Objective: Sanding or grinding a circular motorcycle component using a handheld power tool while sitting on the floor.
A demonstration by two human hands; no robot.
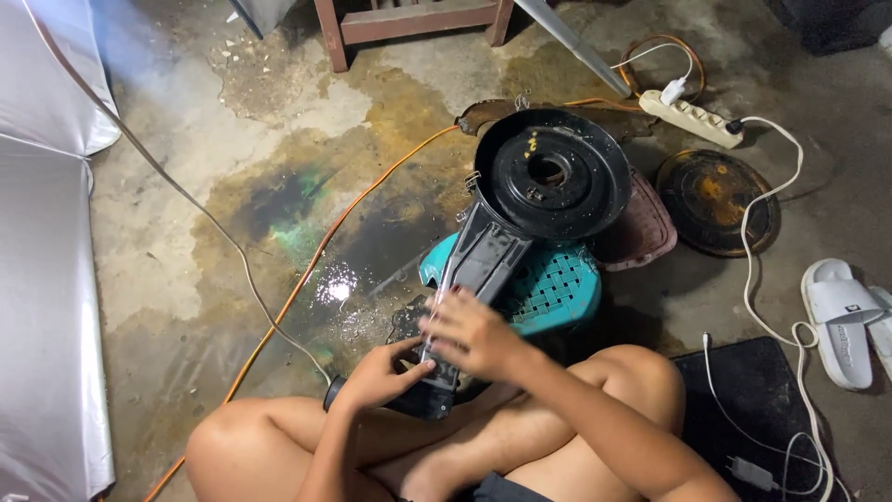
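Both hands close on the near end of a black air-cleaner housing (520, 214): the left hand (376, 376) cups its narrow snout from the left with fingers curled under the tip, while the right hand (469, 333) lies across the top of the snout with fingers spread and pressing down. From the hands the housing runs away, its snout resting on a teal plastic stool (548, 293) and its round pan with a centre hole lying at the far end. Just right of the pan sits a pinkish plastic basket (646, 232), and further right a rusty round lid (717, 202) lies flat on the stained concrete floor (186, 242). An orange cable (307, 279) crosses the floor on the left. A white power strip (689, 117) lies far right, and white sandals (841, 321) rest at the right edge.
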